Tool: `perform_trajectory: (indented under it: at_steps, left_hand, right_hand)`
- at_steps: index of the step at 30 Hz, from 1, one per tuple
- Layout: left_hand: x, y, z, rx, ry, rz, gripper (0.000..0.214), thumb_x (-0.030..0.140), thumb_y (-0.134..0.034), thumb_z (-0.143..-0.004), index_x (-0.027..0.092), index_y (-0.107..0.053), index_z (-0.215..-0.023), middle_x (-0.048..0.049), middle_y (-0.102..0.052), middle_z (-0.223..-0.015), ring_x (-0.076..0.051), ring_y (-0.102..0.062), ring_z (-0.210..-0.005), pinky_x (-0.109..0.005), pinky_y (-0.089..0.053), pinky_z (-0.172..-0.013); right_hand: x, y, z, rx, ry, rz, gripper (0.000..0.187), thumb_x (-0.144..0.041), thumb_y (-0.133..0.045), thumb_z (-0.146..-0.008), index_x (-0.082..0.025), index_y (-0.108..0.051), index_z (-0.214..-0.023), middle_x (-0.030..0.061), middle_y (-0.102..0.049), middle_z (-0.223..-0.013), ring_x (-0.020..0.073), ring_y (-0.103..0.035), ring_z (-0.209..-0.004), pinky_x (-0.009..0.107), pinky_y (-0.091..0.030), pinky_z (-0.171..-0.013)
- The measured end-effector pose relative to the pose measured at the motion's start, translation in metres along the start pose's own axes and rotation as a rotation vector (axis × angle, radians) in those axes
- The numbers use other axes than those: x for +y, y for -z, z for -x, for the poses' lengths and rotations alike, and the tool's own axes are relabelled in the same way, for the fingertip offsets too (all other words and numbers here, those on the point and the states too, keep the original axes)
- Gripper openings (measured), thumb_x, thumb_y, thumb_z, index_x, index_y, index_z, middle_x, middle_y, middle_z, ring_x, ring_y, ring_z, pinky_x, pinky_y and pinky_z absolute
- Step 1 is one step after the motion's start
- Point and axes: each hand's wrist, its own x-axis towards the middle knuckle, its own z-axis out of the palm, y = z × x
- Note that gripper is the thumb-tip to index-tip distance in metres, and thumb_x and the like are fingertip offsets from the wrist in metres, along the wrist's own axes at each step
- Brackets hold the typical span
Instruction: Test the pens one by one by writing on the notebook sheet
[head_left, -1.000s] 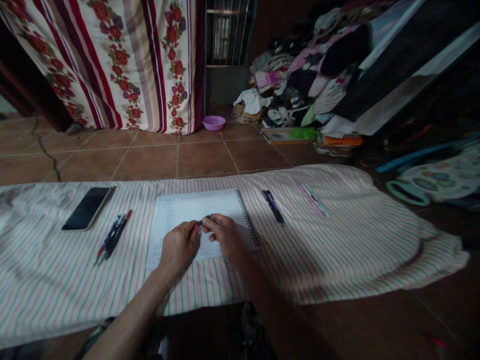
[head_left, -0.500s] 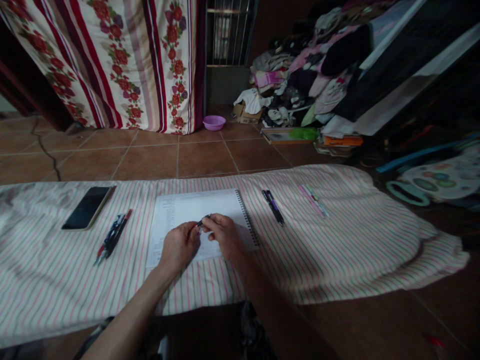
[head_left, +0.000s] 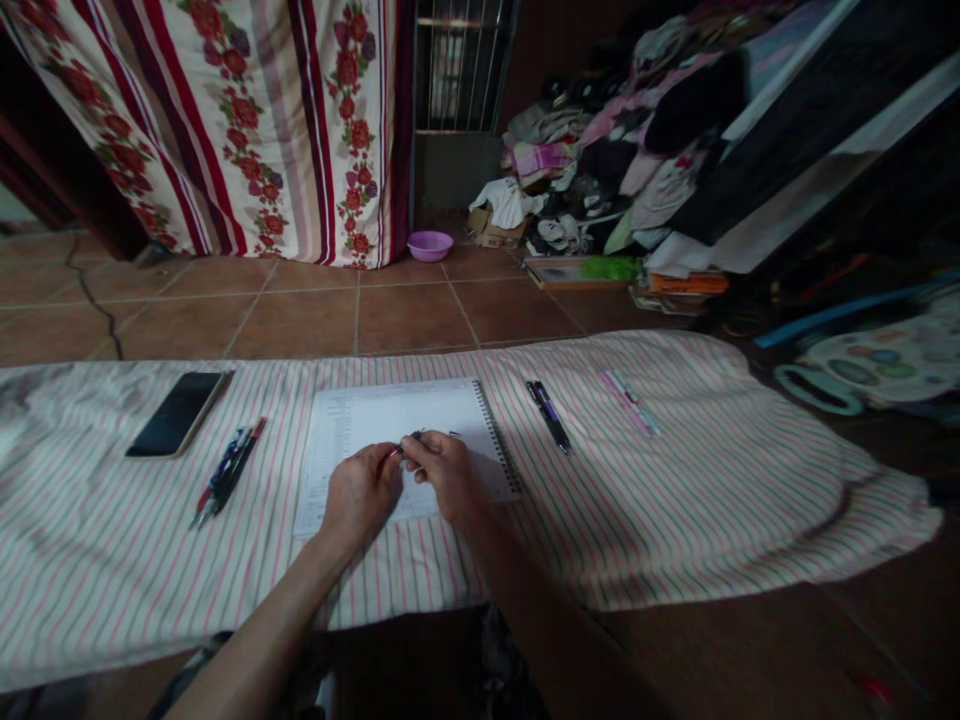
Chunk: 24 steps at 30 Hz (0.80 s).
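Note:
Both my hands meet over an open spiral notebook [head_left: 420, 405], fingers pinched around a small dark pen [head_left: 399, 449]. My left hand [head_left: 361, 492] is closed on the pen's left end, where a bit of red shows. My right hand [head_left: 448, 474] grips its darker part, and a short dark piece sticks out past those fingers. Much of the pen is hidden by the fingers. The notebook's left page edge carries printed lines; its spiral runs down the right side.
On the striped cloth [head_left: 675, 500] lie a phone [head_left: 178, 414] and several pens [head_left: 227, 472] to the left. Dark pens [head_left: 549, 416] and pastel pens [head_left: 628, 402] lie to the right. Beyond are a purple basin [head_left: 430, 246] and a clothes pile [head_left: 600, 160].
The right fingers have shifted slightly along the pen, and a dark piece now shows beyond them. The left hand stays nearly in place. The view has moved slightly.

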Motion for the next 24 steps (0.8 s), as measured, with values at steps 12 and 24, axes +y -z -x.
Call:
perform_trajectory:
  at_steps: [12,24]
  left_hand:
    - [-0.0016,-0.0008,-0.0003,0.020,-0.005,0.059,0.028,0.028,-0.039,-0.086,0.018,-0.065,-0.090,-0.0044,-0.069,-0.077,-0.016,-0.062,-0.068,-0.024,-0.040,-0.060]
    - [-0.0021,-0.0003,-0.0009,0.000,0.024,0.017,0.028,0.028,-0.040,-0.087,0.019,-0.066,-0.092,-0.0034,-0.069,-0.075,-0.016,-0.062,-0.068,-0.024,-0.040,-0.061]
  right_hand:
    - [-0.0042,-0.0002,0.0046,-0.059,-0.055,-0.071,0.027,-0.039,-0.067,-0.061,-0.015,-0.056,-0.065,-0.0009,-0.059,-0.060,0.0099,-0.056,-0.057,0.019,-0.042,-0.047]
    - [-0.0012,-0.0006,0.0028,-0.047,-0.033,-0.060,0.024,-0.037,-0.068,-0.060,-0.015,-0.058,-0.061,-0.0001,-0.059,-0.056,0.0103,-0.055,-0.053,0.021,-0.042,-0.047]
